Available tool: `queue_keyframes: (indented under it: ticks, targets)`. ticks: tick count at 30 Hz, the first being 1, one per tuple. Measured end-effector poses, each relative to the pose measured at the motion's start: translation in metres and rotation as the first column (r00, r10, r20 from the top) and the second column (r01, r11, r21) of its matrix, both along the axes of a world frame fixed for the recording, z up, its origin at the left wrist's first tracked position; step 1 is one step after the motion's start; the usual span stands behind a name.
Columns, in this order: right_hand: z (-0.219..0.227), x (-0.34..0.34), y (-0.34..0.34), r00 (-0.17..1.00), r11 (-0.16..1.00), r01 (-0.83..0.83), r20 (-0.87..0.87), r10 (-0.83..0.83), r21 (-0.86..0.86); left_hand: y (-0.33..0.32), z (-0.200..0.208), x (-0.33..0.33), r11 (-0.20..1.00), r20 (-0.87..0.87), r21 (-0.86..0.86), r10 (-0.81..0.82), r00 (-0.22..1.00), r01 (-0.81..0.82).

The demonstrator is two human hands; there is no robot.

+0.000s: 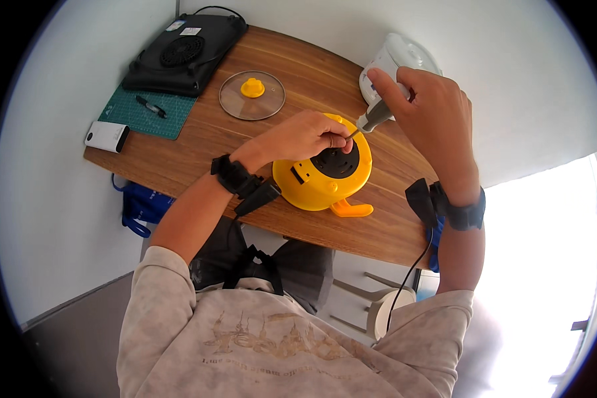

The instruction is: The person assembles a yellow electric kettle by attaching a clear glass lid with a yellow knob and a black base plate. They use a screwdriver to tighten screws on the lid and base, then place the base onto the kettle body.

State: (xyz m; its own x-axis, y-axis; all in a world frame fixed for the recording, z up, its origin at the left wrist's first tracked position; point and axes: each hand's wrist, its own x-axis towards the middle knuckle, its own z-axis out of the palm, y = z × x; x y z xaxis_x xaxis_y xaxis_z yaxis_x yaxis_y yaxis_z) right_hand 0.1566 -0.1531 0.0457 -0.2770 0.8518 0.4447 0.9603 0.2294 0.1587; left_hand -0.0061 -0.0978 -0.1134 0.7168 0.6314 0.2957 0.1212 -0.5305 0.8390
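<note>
A yellow electric pot (292,189) lies bottom up on the wooden table, its orange-yellow handle (351,209) pointing toward me. A round black plate (341,164) is set in its upturned underside. My right hand (438,109) is closed round the grey and white handle of a screwdriver (376,117), held tilted above the pot. Its thin shaft slants down toward the black plate. My left hand (306,136) rests over the pot's far left side, fingertips pinched together right at the shaft's lower end. Whether they grip the shaft or a small part is hidden.
Beyond the pot lies a glass lid (235,99) with a yellow knob. At the far left are a black flat appliance (202,56), a green cutting mat (123,106), a pen (151,107) and a white power bank (106,136). A white lidded appliance (404,53) stands far right, against the wall.
</note>
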Motion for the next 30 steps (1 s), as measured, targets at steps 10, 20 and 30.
queue_keyframes:
  ticks: [10,20,30]
  targets:
    - [0.022,0.021,-0.015,0.874,0.869,-0.430,-0.356,0.331,-0.247,0.001,-0.002,0.000,1.000,0.041,-0.011,-0.026,0.999,0.026]
    - [0.008,0.011,0.003,0.950,0.955,-0.278,-0.175,0.258,-0.101,-0.003,-0.004,-0.004,0.999,0.004,-0.037,-0.022,1.000,0.022]
    - [0.000,-0.001,0.003,0.985,0.991,-0.126,-0.124,0.119,-0.046,-0.001,0.000,0.000,0.998,-0.022,-0.058,0.012,1.000,-0.013]
